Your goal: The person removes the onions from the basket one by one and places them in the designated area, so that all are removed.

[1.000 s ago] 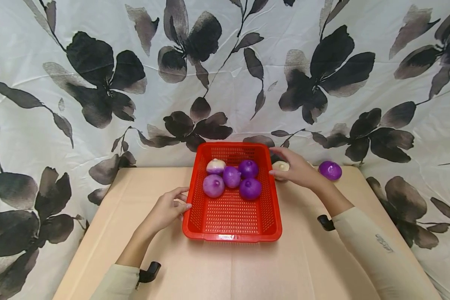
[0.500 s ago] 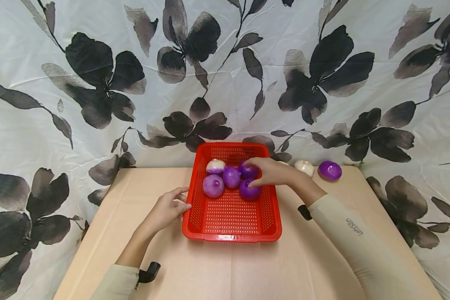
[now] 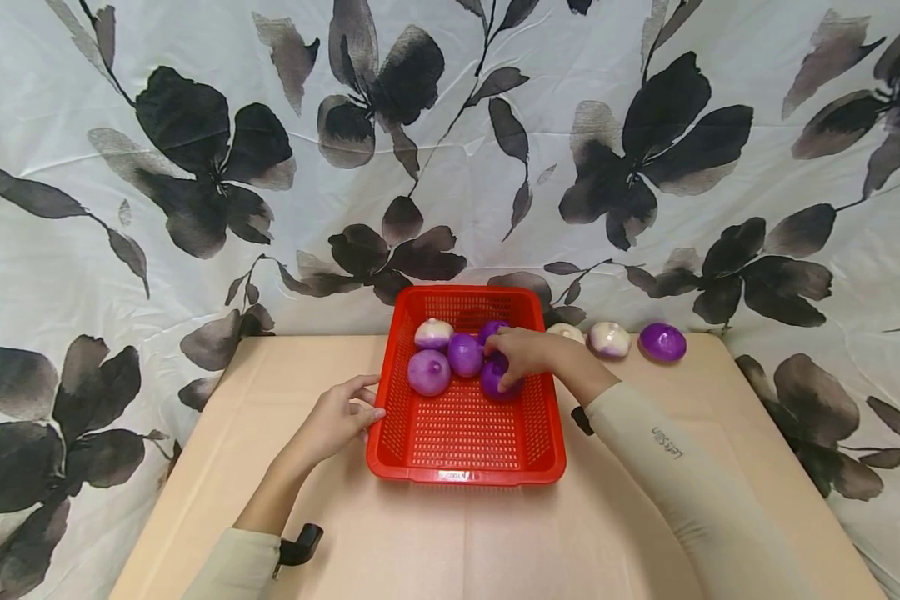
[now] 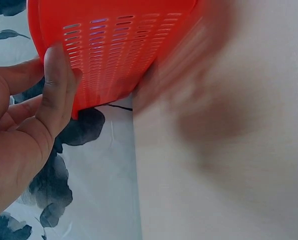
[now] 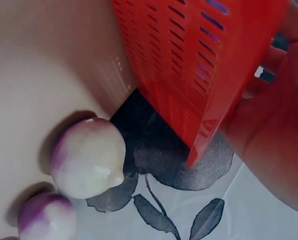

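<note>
In the head view, a red basket [image 3: 465, 437] holds several onions, some deep purple, some paler. My right hand [image 3: 523, 352] reaches over its right side and grips the front-right purple onion [image 3: 492, 388], its thumb at the near side. That hand partly covers another purple onion [image 3: 491, 328] behind it. A light purple onion [image 3: 429, 372], a mid-purple onion [image 3: 466, 356] and a white-and-purple onion [image 3: 433, 333] lie to its left. My left hand [image 3: 339, 417] holds the basket's left rim, fingertips and thumb on the edge. The right wrist view hides the gripped onion behind the basket wall.
Right of the basket, along the table's back edge, lie a whitish onion [image 3: 566, 332], a white-and-purple onion [image 3: 609, 340] and a purple onion [image 3: 662, 342]. Floral cloth [image 3: 510, 250] hangs right behind the table [image 3: 420, 542].
My right hand has moved left from the whitish onion beside the basket, over the rim, and down onto the front-right purple onion. The left hand and basket have stayed in place.
</note>
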